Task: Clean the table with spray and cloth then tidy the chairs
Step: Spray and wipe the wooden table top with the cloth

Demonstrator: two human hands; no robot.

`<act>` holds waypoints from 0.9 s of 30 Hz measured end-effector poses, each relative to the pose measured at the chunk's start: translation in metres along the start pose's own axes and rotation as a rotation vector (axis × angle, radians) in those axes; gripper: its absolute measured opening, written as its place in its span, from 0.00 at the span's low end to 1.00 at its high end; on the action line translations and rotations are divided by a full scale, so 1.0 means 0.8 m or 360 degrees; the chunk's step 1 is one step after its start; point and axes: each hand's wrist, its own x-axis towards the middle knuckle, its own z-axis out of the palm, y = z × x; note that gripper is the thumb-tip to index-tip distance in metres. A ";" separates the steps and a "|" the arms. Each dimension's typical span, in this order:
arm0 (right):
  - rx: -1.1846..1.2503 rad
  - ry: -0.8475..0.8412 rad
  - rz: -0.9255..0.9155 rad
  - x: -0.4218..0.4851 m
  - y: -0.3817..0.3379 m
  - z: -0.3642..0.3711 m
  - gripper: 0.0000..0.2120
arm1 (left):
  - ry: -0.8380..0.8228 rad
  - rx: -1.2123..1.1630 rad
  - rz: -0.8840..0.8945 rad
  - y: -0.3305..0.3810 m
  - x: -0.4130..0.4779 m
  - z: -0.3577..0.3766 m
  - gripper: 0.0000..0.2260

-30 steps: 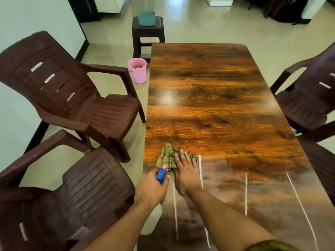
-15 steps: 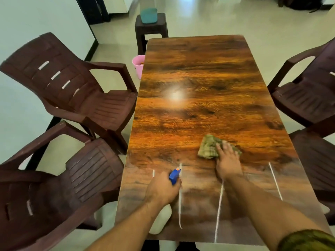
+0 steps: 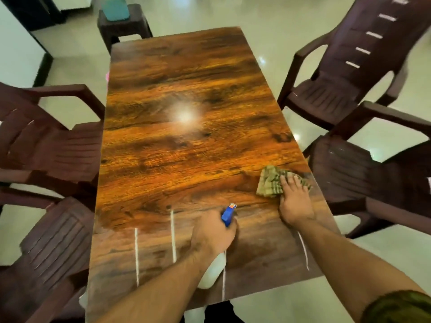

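A glossy wood-grain table [image 3: 186,148] fills the middle of the head view. My right hand [image 3: 295,201] presses flat on a crumpled green checked cloth [image 3: 271,181] near the table's right edge. My left hand [image 3: 213,234] grips a white spray bottle [image 3: 213,271] with a blue nozzle [image 3: 228,214], held over the near part of the table. Dark brown plastic chairs stand around it: two on the left [image 3: 46,145] [image 3: 46,252], two on the right [image 3: 349,73] [image 3: 373,173].
A dark stool [image 3: 123,26] with a teal box [image 3: 115,8] on it stands beyond the table's far end. A sliver of a pink bucket [image 3: 107,76] shows at the table's left edge. Pale tiled floor [image 3: 268,19] surrounds everything.
My right hand has swept the cloth across the table from the left side to the right edge. My left hand with the bottle has shifted right, over the table. The view has turned right.
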 end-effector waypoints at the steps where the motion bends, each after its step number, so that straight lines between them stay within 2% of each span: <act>1: -0.0013 0.0035 0.0099 -0.002 0.003 -0.001 0.30 | 0.0003 0.0032 0.0034 0.010 0.002 0.005 0.11; 4: -0.0087 -0.0018 -0.0242 -0.018 0.027 0.006 0.31 | -0.0044 0.0043 0.0119 0.037 0.007 0.024 0.12; 5: -0.0109 -0.0033 -0.0252 -0.018 0.039 0.003 0.31 | -0.0070 0.0039 0.0140 0.043 0.008 0.030 0.11; 8: -0.0014 0.0041 0.0183 -0.017 0.061 -0.009 0.29 | -0.0127 0.0000 0.0184 0.056 0.009 0.046 0.11; 12: -0.0123 -0.0024 -0.0119 -0.033 0.090 -0.010 0.30 | -0.0155 0.0041 0.0218 0.060 0.005 0.058 0.13; 15: -0.0072 -0.0034 0.0104 -0.045 0.089 -0.016 0.30 | -0.0218 0.0090 0.0184 0.055 0.000 0.064 0.14; 18: -0.0136 -0.0100 -0.0179 -0.081 0.067 0.004 0.32 | -0.0294 0.0092 0.0182 0.056 -0.007 0.071 0.11; 20: -0.0144 -0.0134 -0.0268 -0.114 0.071 0.012 0.34 | -0.0298 0.0104 0.0204 0.058 -0.013 0.075 0.10; 23: -0.0042 -0.0055 -0.0014 -0.130 0.068 0.016 0.40 | -0.0263 0.0127 0.0244 0.059 -0.020 0.077 0.10; 27: 0.0324 0.0155 0.0565 -0.102 0.001 0.025 0.38 | -0.0222 0.0136 0.0250 0.061 -0.030 0.080 0.10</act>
